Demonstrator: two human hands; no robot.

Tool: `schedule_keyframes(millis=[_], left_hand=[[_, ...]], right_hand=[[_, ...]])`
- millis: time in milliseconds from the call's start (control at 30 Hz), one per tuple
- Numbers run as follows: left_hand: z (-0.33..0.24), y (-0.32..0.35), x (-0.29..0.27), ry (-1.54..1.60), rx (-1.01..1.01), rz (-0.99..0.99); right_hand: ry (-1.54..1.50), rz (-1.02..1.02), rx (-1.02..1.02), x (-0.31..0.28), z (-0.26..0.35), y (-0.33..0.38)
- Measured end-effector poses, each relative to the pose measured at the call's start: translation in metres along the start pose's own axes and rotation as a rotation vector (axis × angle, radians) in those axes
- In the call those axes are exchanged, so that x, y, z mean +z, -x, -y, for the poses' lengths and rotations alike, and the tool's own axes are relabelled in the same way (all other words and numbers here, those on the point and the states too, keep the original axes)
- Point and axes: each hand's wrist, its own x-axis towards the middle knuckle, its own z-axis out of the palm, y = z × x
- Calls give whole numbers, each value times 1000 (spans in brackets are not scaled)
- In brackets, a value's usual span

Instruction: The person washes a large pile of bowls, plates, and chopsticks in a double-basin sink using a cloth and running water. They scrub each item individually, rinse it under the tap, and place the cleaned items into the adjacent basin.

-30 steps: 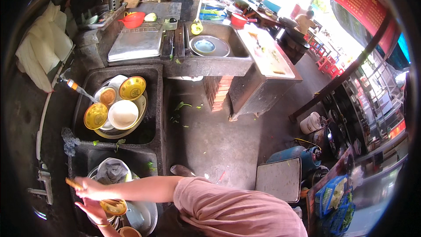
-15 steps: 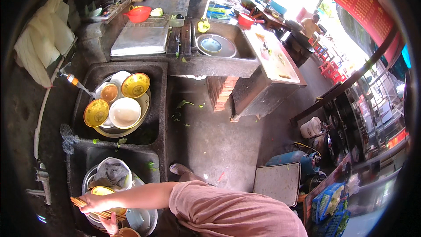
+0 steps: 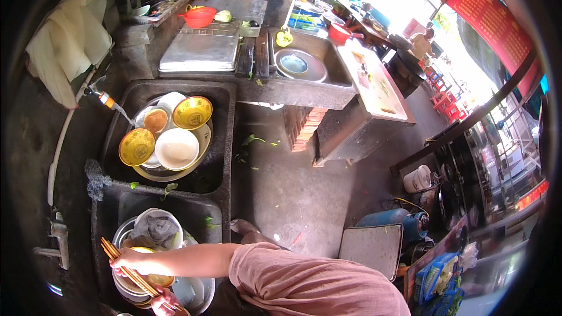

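Note:
A bundle of wooden chopsticks [image 3: 136, 278] slants over the near sink, gripped in both my hands. My right hand [image 3: 126, 260], on the arm with the pink sleeve, is closed around its upper part. Closer to the lower edge, my left hand [image 3: 164, 302] has its fingers wrapped round the other end. Beneath the chopsticks is a yellow bowl [image 3: 159, 281], partly covered by my forearm. Beside it, a white bowl [image 3: 172, 218] holds a crumpled grey cloth [image 3: 156, 232]. These stand among stacked dishes and a metal basin [image 3: 209, 292] in the sink.
The farther sink [image 3: 229, 140] holds yellow and white bowls in a large basin, with water running from an orange-ringed tap [image 3: 106, 100]. Leaf scraps lie around. A metal-topped counter [image 3: 199, 52], a third sink [image 3: 336, 64] and a blue gas cylinder [image 3: 380, 217] stand beyond.
The chopsticks have swung into a clearer diagonal, with their upper end raised. My left hand has moved down and right along with them. The whole view has shifted slightly.

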Motion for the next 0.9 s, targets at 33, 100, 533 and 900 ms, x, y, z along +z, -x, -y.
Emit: schedule_keyframes(millis=[33, 100, 533, 900], left_hand=[[-1, 1, 0, 39, -62, 51], [-5, 0, -2, 126, -181, 145], [-9, 13, -44, 445, -638, 496], [-28, 39, -33, 597, -590, 136]], right_hand=[[-1, -43, 2, -2, -3, 1], [1, -100, -65, -10, -9, -8], [1623, -91, -103, -7, 53, 22], [1738, -419, -200, -140, 101, 70]])
